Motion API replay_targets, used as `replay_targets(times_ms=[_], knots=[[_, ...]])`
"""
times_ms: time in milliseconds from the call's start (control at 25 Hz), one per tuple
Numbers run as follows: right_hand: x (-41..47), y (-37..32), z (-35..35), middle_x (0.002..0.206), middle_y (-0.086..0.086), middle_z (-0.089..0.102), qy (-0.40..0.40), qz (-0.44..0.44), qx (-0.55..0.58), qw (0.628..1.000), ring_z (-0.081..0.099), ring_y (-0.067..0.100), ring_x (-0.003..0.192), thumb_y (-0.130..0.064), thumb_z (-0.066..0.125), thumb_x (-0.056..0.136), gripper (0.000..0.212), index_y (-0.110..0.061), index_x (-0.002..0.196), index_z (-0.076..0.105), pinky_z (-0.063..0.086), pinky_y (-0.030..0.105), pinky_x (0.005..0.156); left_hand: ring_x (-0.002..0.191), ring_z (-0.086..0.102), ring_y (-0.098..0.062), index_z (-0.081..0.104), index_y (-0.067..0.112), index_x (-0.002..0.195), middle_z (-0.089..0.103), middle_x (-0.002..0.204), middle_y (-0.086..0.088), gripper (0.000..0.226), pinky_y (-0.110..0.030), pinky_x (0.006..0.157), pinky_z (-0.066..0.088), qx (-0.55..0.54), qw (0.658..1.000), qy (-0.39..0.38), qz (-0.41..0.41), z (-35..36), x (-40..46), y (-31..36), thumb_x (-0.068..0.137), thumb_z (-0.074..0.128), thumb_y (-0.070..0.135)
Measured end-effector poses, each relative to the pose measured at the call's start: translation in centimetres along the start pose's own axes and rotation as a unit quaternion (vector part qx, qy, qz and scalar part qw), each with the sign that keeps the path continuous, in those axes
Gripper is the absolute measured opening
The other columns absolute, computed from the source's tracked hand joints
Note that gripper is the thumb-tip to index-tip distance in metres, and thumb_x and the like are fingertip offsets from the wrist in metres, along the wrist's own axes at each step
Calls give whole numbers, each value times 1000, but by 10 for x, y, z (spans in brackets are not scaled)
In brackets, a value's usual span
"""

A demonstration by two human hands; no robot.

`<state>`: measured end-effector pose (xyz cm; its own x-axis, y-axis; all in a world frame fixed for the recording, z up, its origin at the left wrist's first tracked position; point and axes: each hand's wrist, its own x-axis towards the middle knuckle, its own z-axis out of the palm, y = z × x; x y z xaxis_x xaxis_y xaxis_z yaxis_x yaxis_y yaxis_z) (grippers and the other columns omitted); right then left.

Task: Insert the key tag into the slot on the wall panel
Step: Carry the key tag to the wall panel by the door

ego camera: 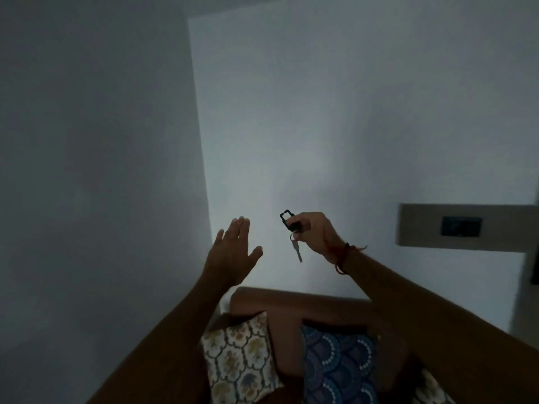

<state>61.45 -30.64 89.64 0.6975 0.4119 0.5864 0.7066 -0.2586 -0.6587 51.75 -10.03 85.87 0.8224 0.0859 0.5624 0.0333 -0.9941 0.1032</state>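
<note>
The room is dim. My right hand (316, 231) is raised in front of a pale wall, pinching a black rectangular key tag (287, 218) that points up and left. A metal key (297, 249) dangles below it from a ring. My left hand (233, 249) is held up to the left of the tag, flat, fingers apart, holding nothing. The wall panel (466, 227) is a long grey plate at the right, with a dark insert (461, 226) in its middle; it lies well to the right of the tag. I cannot make out a slot.
Below my arms stands a brown sofa (291, 304) against the wall, with a cream patterned cushion (240, 360) and a blue patterned cushion (339, 368). A wall corner (201, 158) runs up at the left. A red thread bracelet (342, 258) circles my right wrist.
</note>
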Motion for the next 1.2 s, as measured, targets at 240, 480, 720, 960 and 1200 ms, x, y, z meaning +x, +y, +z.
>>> replay_targets(times_ms=[240, 480, 720, 960, 1200], knots=[[-7, 33, -159, 95, 30, 73, 51, -27, -60, 997, 69, 33, 74, 11, 65, 82, 15, 12, 95, 73, 63, 51, 69, 159, 6, -23, 10, 8, 161, 12, 171, -11, 77, -45, 129, 11, -19, 998, 18, 56, 4, 64, 131, 103, 38, 49], [-30, 89, -296, 83, 24, 77, 94, -31, -188, 977, 67, 27, 68, 6, 67, 77, 10, 7, 83, 76, 56, 41, 71, 159, 8, -24, 11, 6, 161, 13, 170, -12, 76, -45, 128, 12, -35, 993, 26, 113, 41, 116, 270, 103, 38, 49], [-37, 141, -383, 91, 21, 77, 128, 16, -265, 956, 71, 30, 83, -2, 69, 82, 13, 3, 93, 75, 49, 20, 69, 158, 10, -25, 12, 6, 161, 15, 170, -14, 76, -47, 128, 13, -42, 985, 14, 164, 84, 161, 371, 104, 36, 50], [-23, 203, -437, 88, 21, 75, 145, 60, -270, 950, 62, 21, 73, -3, 75, 78, 10, 2, 87, 75, 41, 14, 57, 159, 8, -25, 10, 7, 161, 13, 170, -14, 77, -46, 128, 12, -55, 980, -1, 191, 135, 223, 429, 104, 32, 53], [12, 277, -477, 86, 23, 72, 157, 79, -274, 946, 68, 34, 79, -2, 81, 71, 12, 6, 77, 74, 57, 41, 75, 159, 6, -23, 10, 7, 161, 10, 171, -12, 76, -46, 130, 9, -63, 975, -5, 215, 203, 296, 471, 104, 36, 50]])
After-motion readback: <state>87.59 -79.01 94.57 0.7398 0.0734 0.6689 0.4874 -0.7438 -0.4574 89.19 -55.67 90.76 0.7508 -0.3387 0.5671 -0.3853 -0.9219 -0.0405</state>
